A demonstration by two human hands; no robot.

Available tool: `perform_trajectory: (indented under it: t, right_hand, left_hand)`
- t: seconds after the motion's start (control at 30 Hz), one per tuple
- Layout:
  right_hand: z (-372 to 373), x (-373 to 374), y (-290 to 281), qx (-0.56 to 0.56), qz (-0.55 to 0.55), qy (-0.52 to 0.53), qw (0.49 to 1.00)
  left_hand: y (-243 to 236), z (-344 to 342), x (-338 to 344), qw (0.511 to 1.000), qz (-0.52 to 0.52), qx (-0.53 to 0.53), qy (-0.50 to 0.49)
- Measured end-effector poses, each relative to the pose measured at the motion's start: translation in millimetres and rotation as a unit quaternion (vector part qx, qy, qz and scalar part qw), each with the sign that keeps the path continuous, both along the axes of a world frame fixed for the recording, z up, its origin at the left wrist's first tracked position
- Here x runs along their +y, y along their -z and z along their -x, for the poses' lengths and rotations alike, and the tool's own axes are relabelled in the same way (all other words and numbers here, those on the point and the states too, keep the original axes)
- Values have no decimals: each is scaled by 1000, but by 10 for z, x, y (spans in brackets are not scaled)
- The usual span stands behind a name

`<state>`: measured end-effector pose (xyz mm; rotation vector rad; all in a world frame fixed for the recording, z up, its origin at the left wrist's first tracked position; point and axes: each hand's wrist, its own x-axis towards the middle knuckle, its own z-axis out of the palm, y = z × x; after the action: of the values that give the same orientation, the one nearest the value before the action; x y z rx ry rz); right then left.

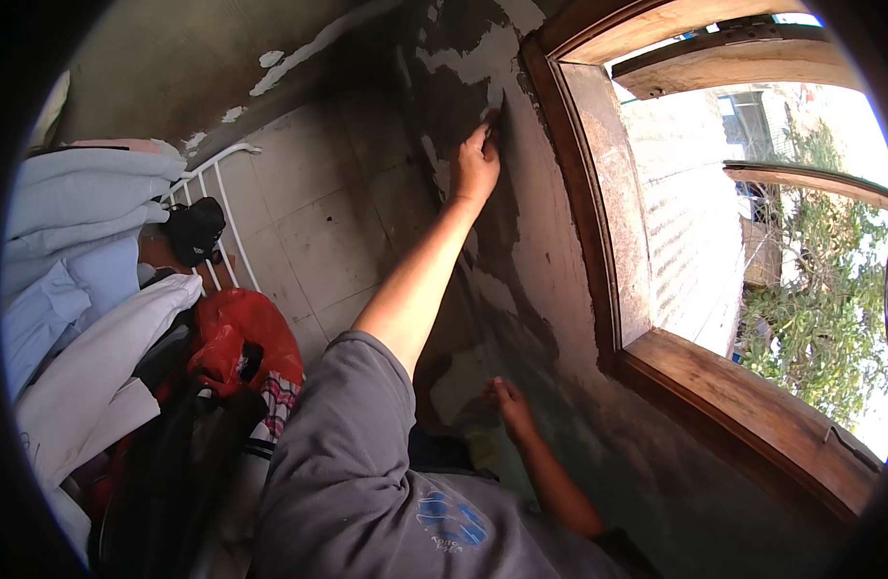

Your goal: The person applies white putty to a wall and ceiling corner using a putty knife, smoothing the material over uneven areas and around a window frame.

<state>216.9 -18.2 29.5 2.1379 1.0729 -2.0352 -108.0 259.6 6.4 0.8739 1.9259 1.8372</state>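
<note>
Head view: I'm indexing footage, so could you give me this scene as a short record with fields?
Left hand: raised, gripping a flat-bladed tool up at the wall
Right hand: lower, fingers curled; unclear whether it holds anything
Wall: patchy, pale and dark areas
Window frame: brown wood, to the right of both hands
Outside: green foliage
Left side: pile of pale cloth, black cap, red bundle, white metal rails
Floor: pale tiles
</note>
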Motion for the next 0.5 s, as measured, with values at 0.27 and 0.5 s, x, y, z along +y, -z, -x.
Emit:
perform_trajectory:
  t: [0.27, 0.5]
  right_hand:
    - [-217, -71, 90, -9, -10, -63, 998]
    - [-473, -158, 151, -38, -19, -83, 996]
  left_hand:
    - [-54, -864, -969, 994, -41, -49, 91]
    - [-99, 102, -461, 997, -69, -25, 17]
